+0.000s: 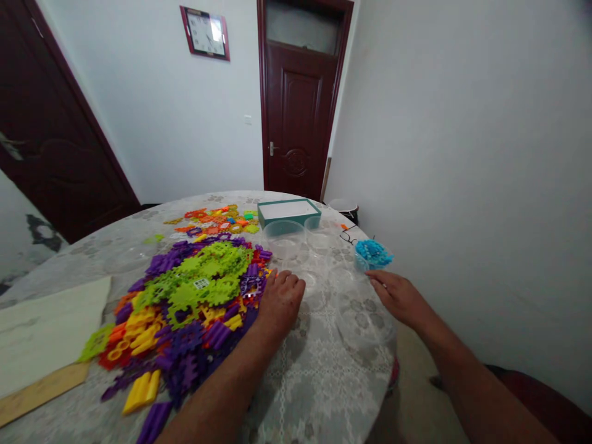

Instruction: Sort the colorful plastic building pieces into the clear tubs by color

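Observation:
A heap of plastic gear toys covers the left half of the table, lime green on top with purple, yellow and orange pieces around it. My left hand lies palm down at the heap's right edge, its fingers curled together; what is under them is hidden. At the table's right edge stands a clear plastic tub, filled with light blue pieces. My right hand has its bent fingertips at the near side of this tub, gripping its edge.
Several clear containers stand mid-table, with a big round clear one near the right edge. Behind them is a green box. Orange pieces lie farther back. A white sheet lies left; eyeglasses rest near the tub.

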A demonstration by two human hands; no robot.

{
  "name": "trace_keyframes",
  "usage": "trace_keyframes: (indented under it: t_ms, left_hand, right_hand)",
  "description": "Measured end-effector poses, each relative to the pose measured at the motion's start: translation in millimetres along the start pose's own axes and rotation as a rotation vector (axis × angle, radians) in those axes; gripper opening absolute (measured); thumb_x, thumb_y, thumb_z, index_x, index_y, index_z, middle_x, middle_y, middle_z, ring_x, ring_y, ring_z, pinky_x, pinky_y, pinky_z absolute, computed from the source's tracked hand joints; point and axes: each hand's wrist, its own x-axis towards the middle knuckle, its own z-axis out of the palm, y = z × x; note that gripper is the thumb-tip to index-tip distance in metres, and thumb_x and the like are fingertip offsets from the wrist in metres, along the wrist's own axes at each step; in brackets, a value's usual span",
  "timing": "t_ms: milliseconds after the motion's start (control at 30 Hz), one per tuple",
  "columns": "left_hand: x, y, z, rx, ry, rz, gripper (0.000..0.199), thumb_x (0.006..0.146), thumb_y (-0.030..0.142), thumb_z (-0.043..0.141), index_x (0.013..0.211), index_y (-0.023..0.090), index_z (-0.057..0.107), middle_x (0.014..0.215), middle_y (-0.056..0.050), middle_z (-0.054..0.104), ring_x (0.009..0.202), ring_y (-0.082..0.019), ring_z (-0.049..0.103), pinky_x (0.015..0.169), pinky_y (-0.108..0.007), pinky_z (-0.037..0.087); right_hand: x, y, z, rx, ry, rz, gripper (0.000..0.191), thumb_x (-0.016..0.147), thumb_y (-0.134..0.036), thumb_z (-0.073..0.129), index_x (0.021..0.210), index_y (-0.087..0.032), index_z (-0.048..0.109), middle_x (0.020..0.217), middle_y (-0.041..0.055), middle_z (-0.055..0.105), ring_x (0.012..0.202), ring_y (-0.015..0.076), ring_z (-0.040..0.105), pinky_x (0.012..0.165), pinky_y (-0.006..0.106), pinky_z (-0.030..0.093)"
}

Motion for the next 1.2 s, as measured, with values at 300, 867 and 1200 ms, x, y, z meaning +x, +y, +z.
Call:
trace_keyframes:
  t_ms: [300,867,1200]
  left_hand:
    - [9.4,-10.9,0.7,-0.007,-0.01,-0.006,0.02,0.097,0.011,0.056,0.107,0.02,0.071,0.111,-0.011,0.071,0.115,-0.028,0.06,0.112,-0.051,0.041]
    - [23.7,0.0,12.3,-0.04,0.092,0.019,0.035,0.099,0.012,0.051,0.13,0.017,0.068,0.126,-0.013,0.071,0.125,-0.03,0.059,0.115,-0.051,0.04]
    - [-15.2,-8.6,-24.3,-0.042,0.276,0.038,0.029,0.097,0.015,0.058,0.123,0.021,0.07,0.127,-0.01,0.073,0.129,-0.032,0.06,0.117,-0.054,0.044]
  right_hand:
    - [57.9,-8.3,29.1,0.051,-0.191,0.119,0.041,0.099,-0.032,0.055,0.132,-0.016,0.073,0.132,0.0146,0.075,0.12,0.0279,0.071,0.106,0.038,0.052]
    - [0.5,12.3,0.2,0.085,-0.154,0.198,0.041,0.1,-0.046,0.052,0.124,-0.021,0.073,0.115,0.0111,0.079,0.102,0.0267,0.074,0.091,0.036,0.055]
    - [24.1,-0.3,39.6,0.238,-0.003,0.369,0.028,0.09,-0.034,0.056,0.098,-0.017,0.075,0.09,0.0074,0.077,0.076,0.0214,0.07,0.066,0.029,0.05]
